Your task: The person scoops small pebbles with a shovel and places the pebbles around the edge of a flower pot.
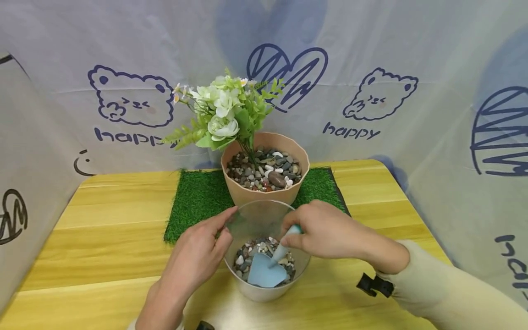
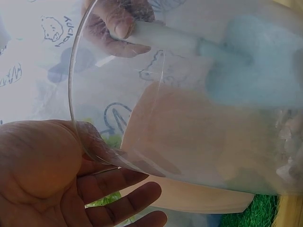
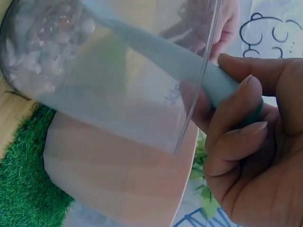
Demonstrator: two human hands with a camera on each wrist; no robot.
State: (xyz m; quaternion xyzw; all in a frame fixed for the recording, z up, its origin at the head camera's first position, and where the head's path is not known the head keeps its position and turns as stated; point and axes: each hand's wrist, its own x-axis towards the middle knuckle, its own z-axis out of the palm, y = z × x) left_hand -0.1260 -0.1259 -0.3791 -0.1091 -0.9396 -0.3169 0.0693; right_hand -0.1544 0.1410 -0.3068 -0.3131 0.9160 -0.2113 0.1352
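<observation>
My right hand [image 1: 326, 229] grips the handle of a small light-blue hand shovel [image 1: 266, 270], fingers curled round it in the right wrist view. The shovel slants down into a clear plastic tub [image 1: 268, 293], its wide blade lying on mixed pebbles [image 1: 240, 260] at the bottom. My left hand [image 1: 198, 252] is at the tub's left side, its index fingertip touching the rim. In the left wrist view its fingers [image 2: 128, 198] are extended and spread beside the clear wall. Part of that hand shows through the plastic.
Behind the tub, a peach-coloured flowerpot [image 1: 264, 197] holds pebbles and white artificial flowers [image 1: 222, 114]. It stands on a green turf mat [image 1: 198, 197]. The wooden table [image 1: 103, 256] is bordered by printed cloth [image 1: 288, 27] at the back and sides.
</observation>
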